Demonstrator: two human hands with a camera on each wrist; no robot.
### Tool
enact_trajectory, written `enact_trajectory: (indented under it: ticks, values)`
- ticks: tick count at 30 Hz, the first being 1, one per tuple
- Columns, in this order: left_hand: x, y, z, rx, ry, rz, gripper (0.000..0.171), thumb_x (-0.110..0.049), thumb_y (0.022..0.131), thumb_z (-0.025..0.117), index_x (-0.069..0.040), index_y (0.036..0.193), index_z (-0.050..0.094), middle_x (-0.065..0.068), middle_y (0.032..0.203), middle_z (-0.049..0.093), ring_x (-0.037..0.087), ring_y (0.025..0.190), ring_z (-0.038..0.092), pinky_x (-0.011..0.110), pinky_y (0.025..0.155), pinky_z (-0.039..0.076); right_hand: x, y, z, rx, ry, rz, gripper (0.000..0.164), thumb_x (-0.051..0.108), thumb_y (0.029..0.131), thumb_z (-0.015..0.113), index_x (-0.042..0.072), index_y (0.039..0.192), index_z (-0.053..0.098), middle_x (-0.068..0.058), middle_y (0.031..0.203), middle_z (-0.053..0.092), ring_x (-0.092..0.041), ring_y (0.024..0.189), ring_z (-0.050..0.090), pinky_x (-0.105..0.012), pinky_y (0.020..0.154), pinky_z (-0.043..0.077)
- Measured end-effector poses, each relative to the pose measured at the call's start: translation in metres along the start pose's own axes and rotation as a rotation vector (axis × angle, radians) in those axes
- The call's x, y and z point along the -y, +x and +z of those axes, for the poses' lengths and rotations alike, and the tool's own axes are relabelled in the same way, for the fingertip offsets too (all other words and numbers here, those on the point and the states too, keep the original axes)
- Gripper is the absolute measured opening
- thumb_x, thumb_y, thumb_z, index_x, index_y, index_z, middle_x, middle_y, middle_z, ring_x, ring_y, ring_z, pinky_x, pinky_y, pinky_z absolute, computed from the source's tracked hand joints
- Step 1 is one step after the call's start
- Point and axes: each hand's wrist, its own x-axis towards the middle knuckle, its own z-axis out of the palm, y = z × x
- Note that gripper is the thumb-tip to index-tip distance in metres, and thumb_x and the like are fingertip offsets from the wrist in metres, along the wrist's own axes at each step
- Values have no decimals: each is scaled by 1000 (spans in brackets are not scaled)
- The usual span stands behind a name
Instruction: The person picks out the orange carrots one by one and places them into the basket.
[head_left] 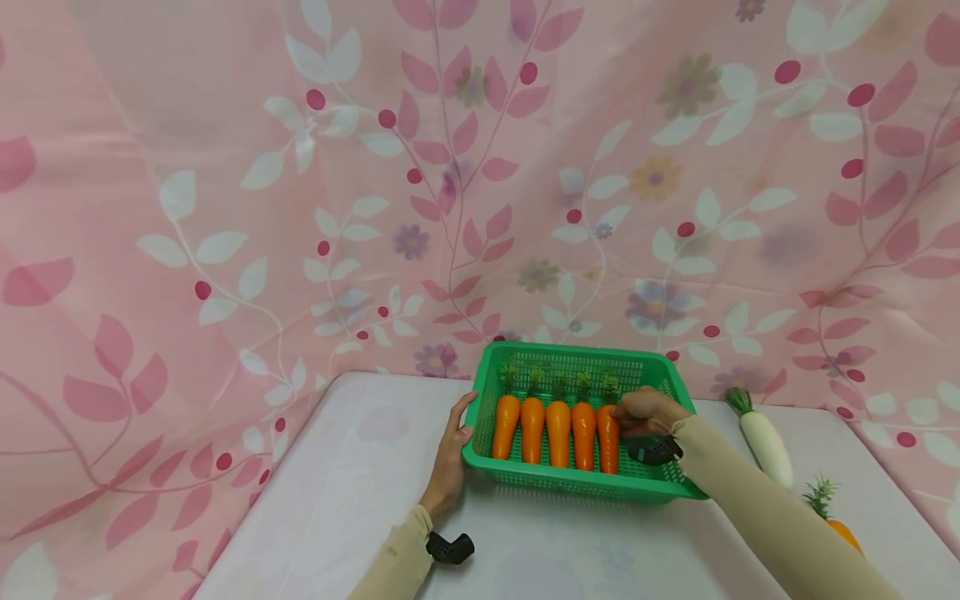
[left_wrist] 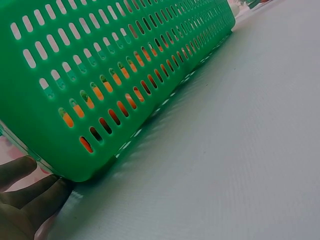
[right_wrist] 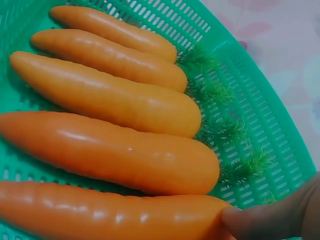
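A green plastic basket (head_left: 570,477) stands on the white table, with several orange carrots (head_left: 558,433) side by side in it, leafy tops toward the back. My right hand (head_left: 647,412) is inside the basket and holds the rightmost carrot (right_wrist: 115,212) near its leafy end. In the right wrist view the thumb (right_wrist: 270,220) lies against that carrot; the other fingers are out of that view. At the basket's left end, my left hand (head_left: 447,462) touches the rim and outer wall. Its fingers (left_wrist: 37,197) look fairly straight in the left wrist view.
To the right of the basket a white radish (head_left: 767,446) with green leaves lies on the table (head_left: 360,467). Nearer, another orange vegetable (head_left: 845,532) with a green top is partly hidden by the right sleeve. A pink floral cloth (head_left: 480,208) hangs behind the table.
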Motion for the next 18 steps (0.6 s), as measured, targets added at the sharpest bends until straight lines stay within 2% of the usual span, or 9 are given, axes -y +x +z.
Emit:
enact_trajectory:
  ticks: [2, 4, 7, 14, 18]
  values:
    - [0, 0, 0, -2, -2, -4, 55, -31, 111, 33, -29, 166, 34, 2, 175, 28, 34, 161, 24, 73, 123, 15, 1, -2, 1, -10, -8, 11, 47, 2, 107, 48, 19, 64, 35, 5, 58, 34, -12, 60, 38, -54, 104, 54]
    - [0, 0, 0, -2, -2, -3, 55, -31, 111, 32, -29, 166, 34, 2, 175, 28, 34, 161, 24, 73, 123, 15, 2, -3, 2, -24, -15, 24, 45, 2, 106, 49, 18, 66, 36, 4, 60, 39, -14, 65, 49, -58, 108, 52]
    - [-1, 0, 1, 0, -1, 1, 55, -30, 111, 32, -28, 166, 34, 2, 175, 28, 34, 161, 24, 73, 123, 15, 2, -5, 4, -38, -27, 34, 44, 2, 106, 50, 17, 67, 37, 2, 63, 43, -17, 74, 60, -63, 109, 49]
    - [-1, -1, 0, -5, 7, 6, 55, -30, 111, 32, -29, 166, 35, 2, 175, 28, 35, 161, 24, 74, 123, 15, 1, -10, 4, -44, -78, 17, 43, 5, 106, 52, 18, 67, 37, 6, 56, 36, -13, 58, 44, -66, 104, 51]
    - [0, -1, 0, -4, 11, 7, 54, -31, 112, 32, -30, 166, 35, 2, 175, 28, 35, 162, 24, 74, 123, 15, 1, -15, 1, -27, -88, -5, 46, 7, 106, 52, 20, 65, 33, 5, 56, 30, -13, 57, 36, -68, 105, 50]
